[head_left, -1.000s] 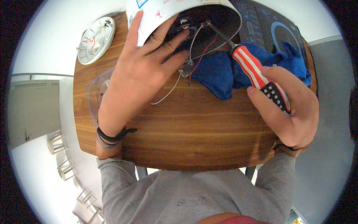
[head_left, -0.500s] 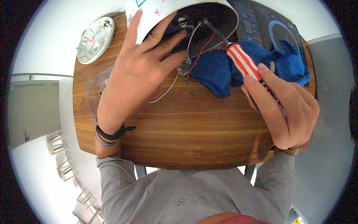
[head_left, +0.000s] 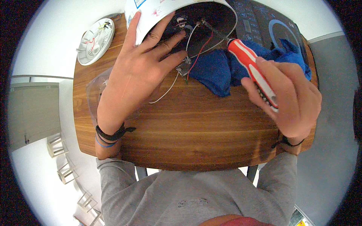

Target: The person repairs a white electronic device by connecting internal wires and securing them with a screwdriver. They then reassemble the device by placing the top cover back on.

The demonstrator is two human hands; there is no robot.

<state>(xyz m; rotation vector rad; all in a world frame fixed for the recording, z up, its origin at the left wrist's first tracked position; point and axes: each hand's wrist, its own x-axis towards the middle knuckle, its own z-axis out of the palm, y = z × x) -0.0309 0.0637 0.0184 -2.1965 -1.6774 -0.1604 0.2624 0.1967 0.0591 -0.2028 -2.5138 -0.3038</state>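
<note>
My left hand (head_left: pixel 141 71) lies flat on the rim of an overturned white round appliance (head_left: pixel 151 15), fingers spread over its dark open underside (head_left: pixel 211 19). White and red wires (head_left: pixel 196 49) hang out of that opening onto the wooden table (head_left: pixel 188 128). My right hand (head_left: pixel 288 98) grips a screwdriver with a red and white striped handle (head_left: pixel 245 56). Its metal shaft (head_left: pixel 213 28) points up and left into the dark underside. A crumpled blue cloth (head_left: pixel 222 73) lies under the screwdriver.
A white round plastic cover (head_left: pixel 95 41) with small parts lies at the table's far left corner. A dark control panel with a blue ring (head_left: pixel 271 26) rests at the far right. A clear plastic piece (head_left: pixel 92 98) sits under my left forearm. Stools (head_left: pixel 56 145) stand on the floor at left.
My right hand has slid the screwdriver up and left, so its tip now reaches deeper into the appliance's underside. My left hand has stayed on the rim.
</note>
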